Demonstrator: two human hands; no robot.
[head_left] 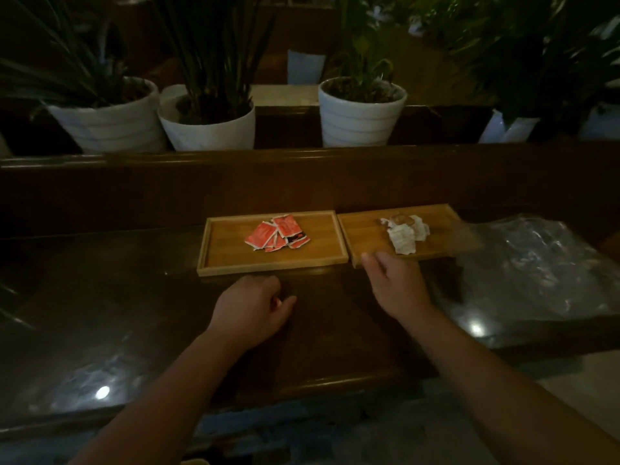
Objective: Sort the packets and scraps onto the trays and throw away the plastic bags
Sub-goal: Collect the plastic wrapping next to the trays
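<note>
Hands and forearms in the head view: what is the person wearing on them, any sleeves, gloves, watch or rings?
Nothing visible is worn. The left hand and right hand are bare, without gloves, and both forearms are bare up to the bottom edge of the picture, so no sleeve shows. No watch or bracelet appears at either wrist. The light is too dim to rule out a thin ring.

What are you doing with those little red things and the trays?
A person is sorting bits onto two wooden trays on a dark counter. The red packets lie in a pile on the left tray, and the white scraps lie on the right tray. The right hand is at the front edge of the right tray, fingers spread, holding nothing. The left hand is curled loosely over the counter. A crumpled clear plastic bag lies to the right, not yet thrown away.
</note>
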